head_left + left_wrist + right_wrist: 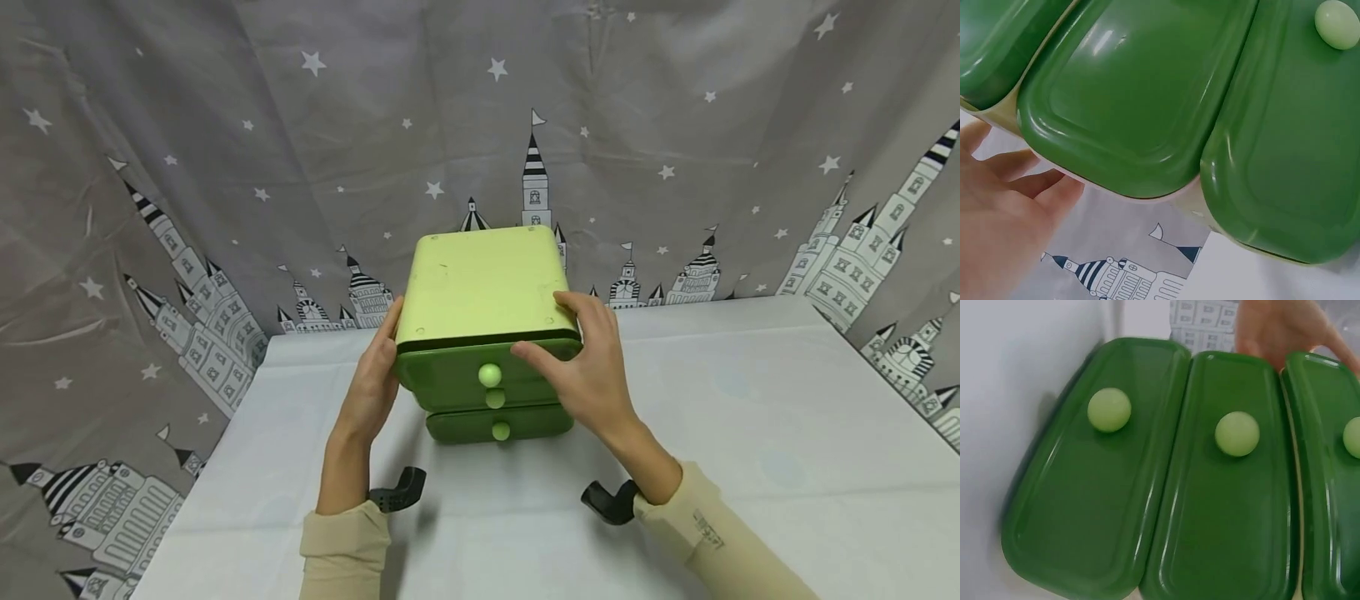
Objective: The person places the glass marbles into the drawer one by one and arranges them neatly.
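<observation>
A small drawer cabinet [487, 287] with a yellow-green top stands on the white table, its dark green drawer fronts and round light green knobs facing me. The top drawer [450, 371] juts out slightly beyond the lower ones. Against the cabinet's left side rests my left hand [369, 392], its fingers fairly straight along the wall. My right hand [596, 367] grips the front right corner, thumb across the top drawer front and fingers curled at the top's edge. In the right wrist view the left hand [1285, 328] shows beyond the drawer fronts; my right hand is outside that view.
A white cloth [735, 417] covers the table around the cabinet. Behind and along the sides hangs a grey curtain [360, 125] printed with stars and castles. Black wrist mounts [401, 490] sit on both wrists, below the cabinet in the head view.
</observation>
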{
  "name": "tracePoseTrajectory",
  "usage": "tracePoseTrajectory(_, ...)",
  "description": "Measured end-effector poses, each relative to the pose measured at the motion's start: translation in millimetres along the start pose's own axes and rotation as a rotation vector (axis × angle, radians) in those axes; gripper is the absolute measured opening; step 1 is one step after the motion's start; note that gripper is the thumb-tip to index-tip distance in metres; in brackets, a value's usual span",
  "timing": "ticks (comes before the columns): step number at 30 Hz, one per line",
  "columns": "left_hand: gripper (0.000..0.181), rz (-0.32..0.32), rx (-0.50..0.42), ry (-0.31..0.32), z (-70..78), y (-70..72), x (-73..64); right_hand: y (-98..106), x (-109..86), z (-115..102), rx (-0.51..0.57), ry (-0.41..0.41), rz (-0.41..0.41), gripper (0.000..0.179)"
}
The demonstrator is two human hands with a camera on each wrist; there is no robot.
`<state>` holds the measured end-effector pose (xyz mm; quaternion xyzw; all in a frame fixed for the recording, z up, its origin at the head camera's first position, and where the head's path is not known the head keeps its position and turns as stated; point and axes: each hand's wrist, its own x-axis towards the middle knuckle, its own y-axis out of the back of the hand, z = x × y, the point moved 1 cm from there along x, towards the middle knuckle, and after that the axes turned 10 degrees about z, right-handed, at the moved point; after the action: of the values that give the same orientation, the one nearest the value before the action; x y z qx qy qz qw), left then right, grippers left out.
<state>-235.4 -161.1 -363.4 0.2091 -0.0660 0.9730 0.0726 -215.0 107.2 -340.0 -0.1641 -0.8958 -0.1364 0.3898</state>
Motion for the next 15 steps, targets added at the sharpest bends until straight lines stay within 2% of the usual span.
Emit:
tracePoseTrajectory(3,0.079,0.006,0.002,0.012,-0.7,1.1,0.0,-3.1,1.4,2.1,-0.001,0.057,0.042,0.064)
tracePoseTrajectory(8,0.070,0.051,0.031,0.076,-0.9,1.7,0.2,-9.0,3.5,5.0,-0.017,0.129,0.104,0.059)
tracePoseTrajectory(15,0.064,0.079,0.057,0.103,-0.3,0.7,1.7,-11.8,3.0,7.3,-0.016,0.141,0.131,0.058)
